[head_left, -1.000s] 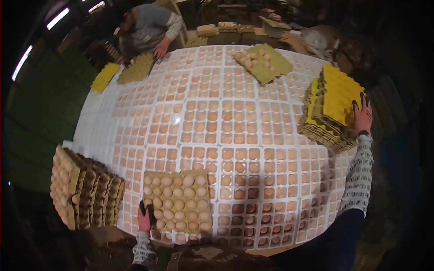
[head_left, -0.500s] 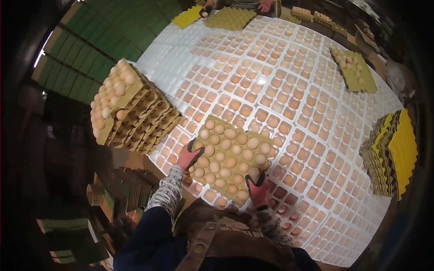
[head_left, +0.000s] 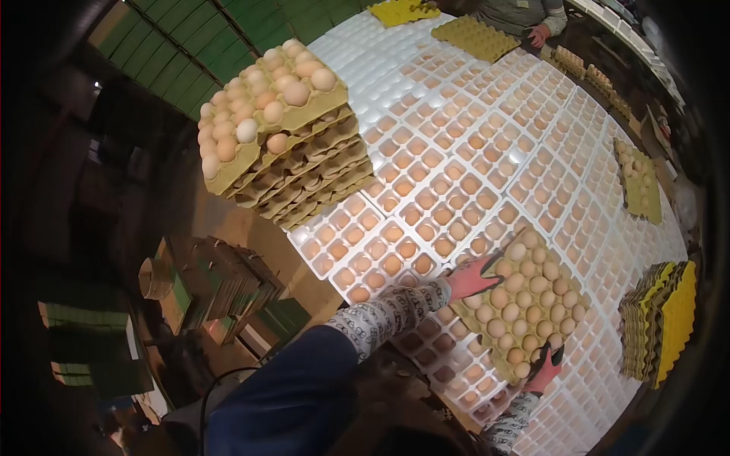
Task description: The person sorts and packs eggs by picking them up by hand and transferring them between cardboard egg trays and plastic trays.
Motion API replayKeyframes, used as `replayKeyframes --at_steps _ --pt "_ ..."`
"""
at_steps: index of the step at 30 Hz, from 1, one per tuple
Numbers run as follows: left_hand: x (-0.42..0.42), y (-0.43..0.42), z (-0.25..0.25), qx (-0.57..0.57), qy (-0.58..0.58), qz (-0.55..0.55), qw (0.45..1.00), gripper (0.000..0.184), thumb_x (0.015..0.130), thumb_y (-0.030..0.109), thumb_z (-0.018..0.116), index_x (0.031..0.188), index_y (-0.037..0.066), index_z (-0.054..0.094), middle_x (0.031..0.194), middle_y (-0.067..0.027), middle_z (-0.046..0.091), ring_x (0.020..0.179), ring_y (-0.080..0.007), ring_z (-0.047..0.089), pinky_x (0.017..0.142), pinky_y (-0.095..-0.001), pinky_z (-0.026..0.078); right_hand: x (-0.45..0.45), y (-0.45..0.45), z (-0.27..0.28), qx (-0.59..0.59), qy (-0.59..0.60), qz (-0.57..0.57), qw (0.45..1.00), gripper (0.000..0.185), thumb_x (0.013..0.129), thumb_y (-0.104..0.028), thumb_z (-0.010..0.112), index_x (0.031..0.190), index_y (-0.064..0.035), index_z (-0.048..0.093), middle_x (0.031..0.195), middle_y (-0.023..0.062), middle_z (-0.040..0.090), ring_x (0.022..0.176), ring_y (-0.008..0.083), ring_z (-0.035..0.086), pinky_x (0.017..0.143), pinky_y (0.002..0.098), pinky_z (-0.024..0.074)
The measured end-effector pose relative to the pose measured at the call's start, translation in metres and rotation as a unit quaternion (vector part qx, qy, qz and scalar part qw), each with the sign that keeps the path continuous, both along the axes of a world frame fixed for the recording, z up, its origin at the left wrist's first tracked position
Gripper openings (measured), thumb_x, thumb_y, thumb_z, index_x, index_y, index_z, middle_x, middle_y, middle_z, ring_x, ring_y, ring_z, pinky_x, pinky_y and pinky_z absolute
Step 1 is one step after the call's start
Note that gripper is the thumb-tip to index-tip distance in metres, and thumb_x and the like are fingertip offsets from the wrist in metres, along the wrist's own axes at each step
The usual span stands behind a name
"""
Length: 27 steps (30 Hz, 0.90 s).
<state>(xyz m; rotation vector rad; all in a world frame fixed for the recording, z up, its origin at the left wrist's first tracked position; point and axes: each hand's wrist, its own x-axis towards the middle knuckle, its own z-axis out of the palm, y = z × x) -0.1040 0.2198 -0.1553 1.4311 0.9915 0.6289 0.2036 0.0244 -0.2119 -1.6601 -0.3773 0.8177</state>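
Observation:
A cardboard egg tray filled with brown eggs lies over the clear-lidded egg packs at the front of the table. My left hand, in a pink and dark glove, grips its left edge. On the near right edge, my right hand, gloved alike, has its fingers closed round the rim. White packs of eggs surround the tray in rows. A tall stack of cardboard egg trays stands at the table's left edge, its top tray full of eggs.
Yellow and brown trays are stacked at the right edge. A partly filled tray lies farther back. Across the table, a person's gloved hand is near a brown tray. Flattened cardboard stands below at left.
Both hands have carried the egg tray to the right across the packs. My view has shifted, so the tall stack appears larger and higher.

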Motion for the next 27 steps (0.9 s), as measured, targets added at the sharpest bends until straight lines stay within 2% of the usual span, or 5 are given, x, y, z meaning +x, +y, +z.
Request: replayKeyframes --at_steps 6,9,11,15,27 --pt "-0.189 -0.049 0.017 -0.019 0.022 -0.074 0.997 0.046 0.087 0.025 0.066 0.126 0.004 0.053 0.123 -0.0176 0.056 0.111 -0.0261 0.055 0.096 -0.0344 0.043 -0.055 0.026 0.072 -0.126 -0.321 -0.091 0.934 0.053 0.095 -0.016 0.059 0.14 0.0029 0.04 0.143 0.0125 0.044 0.118 0.0228 0.053 0.099 0.0348 0.0434" --pt "-0.409 -0.092 -0.004 -0.032 0.23 0.258 0.938 0.031 0.096 0.026 0.057 0.119 0.006 0.06 0.115 -0.0141 0.062 0.101 -0.0236 0.059 0.092 -0.0353 0.048 -0.165 0.093 0.112 0.081 -0.03 0.019 0.996 0.045 0.097 -0.01 0.052 0.139 0.0031 0.042 0.131 0.0136 0.053 0.117 0.0235 0.054 0.1 0.0336 0.0446" --pt "-0.611 -0.028 -0.004 -0.18 -0.409 0.408 0.796 0.044 0.102 0.038 0.037 0.131 0.007 0.049 0.12 -0.0141 0.06 0.114 -0.0314 0.056 0.096 -0.0433 0.048 -0.326 0.154 0.129 0.048 -0.021 0.208 0.977 0.04 0.099 -0.01 0.045 0.137 0.0008 0.043 0.13 0.0144 0.054 0.115 0.023 0.057 0.095 0.0327 0.0489" --pt "-0.729 0.172 -0.011 0.09 0.269 0.412 0.866 0.045 0.102 0.037 0.035 0.131 0.005 0.048 0.12 -0.0143 0.061 0.116 -0.0311 0.056 0.097 -0.0445 0.048 -0.509 0.228 0.079 0.016 0.217 0.307 0.927 0.039 0.1 -0.008 0.039 0.139 -0.0017 0.039 0.13 0.0149 0.053 0.119 0.0237 0.055 0.091 0.0323 0.0509" --pt "-0.765 0.303 -0.054 0.047 0.348 0.322 0.879 0.043 0.1 0.031 0.038 0.131 0.002 0.049 0.12 -0.0141 0.061 0.116 -0.0285 0.055 0.099 -0.0416 0.046 -0.615 0.256 0.079 0.003 0.101 0.155 0.983 0.047 0.098 -0.013 0.046 0.142 -0.0035 0.033 0.138 0.0119 0.045 0.124 0.0212 0.047 0.099 0.0326 0.0423"
